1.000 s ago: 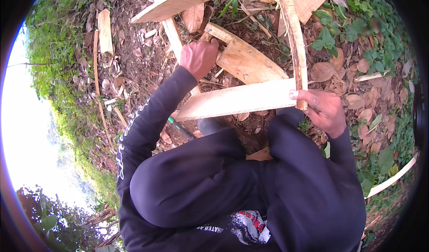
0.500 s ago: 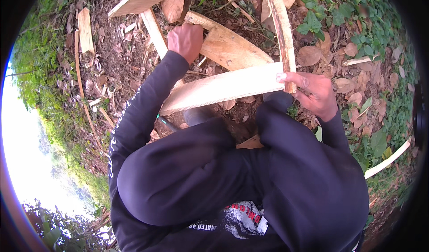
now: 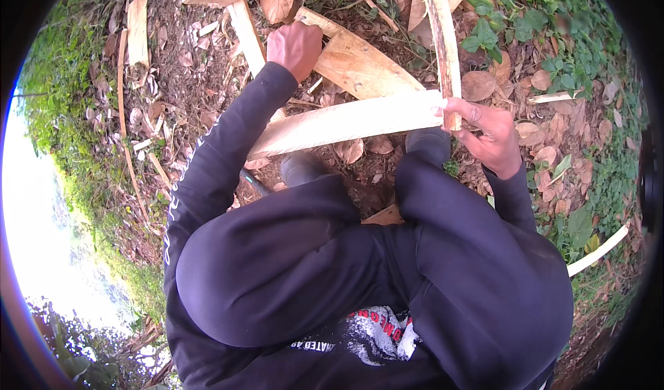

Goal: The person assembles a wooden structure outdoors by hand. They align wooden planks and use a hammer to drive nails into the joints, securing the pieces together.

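Head view: the right hand (image 3: 490, 135), at two o'clock, pinched a wooden strip (image 3: 443, 41) against a pale board (image 3: 353, 122) past twelve, without visible fastening; the left hand (image 3: 294, 50) clenched at eleven, on what I couldn't tell.

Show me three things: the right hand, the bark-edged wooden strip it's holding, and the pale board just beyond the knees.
Right hand (image 3: 494, 135): head view, on the back of the hand.
Bark-edged wooden strip (image 3: 445, 44): head view, partway along its length.
Pale board (image 3: 349, 124): head view, middle of its broad face.
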Demonstrator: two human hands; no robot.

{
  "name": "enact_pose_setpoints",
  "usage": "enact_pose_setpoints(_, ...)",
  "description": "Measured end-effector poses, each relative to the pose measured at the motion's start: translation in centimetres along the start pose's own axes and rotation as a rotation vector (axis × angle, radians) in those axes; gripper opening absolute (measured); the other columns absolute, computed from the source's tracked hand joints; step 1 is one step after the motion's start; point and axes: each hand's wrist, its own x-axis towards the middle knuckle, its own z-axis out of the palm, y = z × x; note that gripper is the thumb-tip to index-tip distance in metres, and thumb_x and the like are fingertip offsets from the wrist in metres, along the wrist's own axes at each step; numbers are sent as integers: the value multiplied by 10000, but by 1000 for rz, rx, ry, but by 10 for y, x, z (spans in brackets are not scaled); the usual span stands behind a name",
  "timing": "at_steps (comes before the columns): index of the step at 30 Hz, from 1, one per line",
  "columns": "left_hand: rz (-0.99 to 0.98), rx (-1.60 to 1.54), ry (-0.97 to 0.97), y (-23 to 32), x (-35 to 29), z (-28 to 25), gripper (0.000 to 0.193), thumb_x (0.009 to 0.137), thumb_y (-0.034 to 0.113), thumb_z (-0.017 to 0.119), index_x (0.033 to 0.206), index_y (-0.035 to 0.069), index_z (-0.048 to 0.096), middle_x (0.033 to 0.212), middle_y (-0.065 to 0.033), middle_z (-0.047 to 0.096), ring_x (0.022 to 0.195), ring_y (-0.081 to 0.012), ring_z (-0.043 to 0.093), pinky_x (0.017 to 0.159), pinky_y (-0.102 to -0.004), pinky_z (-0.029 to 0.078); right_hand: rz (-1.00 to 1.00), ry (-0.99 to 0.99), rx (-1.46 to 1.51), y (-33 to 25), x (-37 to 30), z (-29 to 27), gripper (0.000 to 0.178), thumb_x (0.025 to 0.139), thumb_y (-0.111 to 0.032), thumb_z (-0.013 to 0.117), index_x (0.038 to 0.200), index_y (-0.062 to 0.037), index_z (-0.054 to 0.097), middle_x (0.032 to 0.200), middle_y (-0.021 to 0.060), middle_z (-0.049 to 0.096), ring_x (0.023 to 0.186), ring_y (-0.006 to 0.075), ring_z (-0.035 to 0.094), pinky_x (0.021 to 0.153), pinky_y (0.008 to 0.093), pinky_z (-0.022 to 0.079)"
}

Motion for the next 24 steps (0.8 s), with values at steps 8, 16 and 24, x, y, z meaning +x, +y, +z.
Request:
enact_pose_setpoints(8, -7, -83, 10, -5, -3, 5, 155, 807, 53, 597, 662, 45, 650, 602, -164, 618, 501, -272, 635, 446, -407, 465, -2, 0, -28, -2, -1, -1, 516, 754, 49, 696, 1254, -76, 685, 1009, 146, 750, 888, 314, 743, 766, 348, 589)
enact_pose_setpoints(16, -113, -171, -36, -5, -6, -10, 221, 909, 147, 588, 751, 36, 695, 641, -173, 652, 525, -295, 652, 499, -426, 511, 0, 0, -8, 0, 0, 0, 520, 745, 66, 689, 1244, -81, 684, 997, 143, 748, 873, 313, 743, 751, 358, 590)
enact_pose_setpoints(24, 85, -119, 316, -30, -22, -39, 114, 853, 157, 742, 920, 64, 745, 808, -59, 612, 686, -235, 627, 605, -350, 541, -45, 22, -65, 1, 0, 1, 526, 742, 72, 690, 1242, -90, 686, 960, 150, 741, 831, 315, 736, 716, 364, 589)
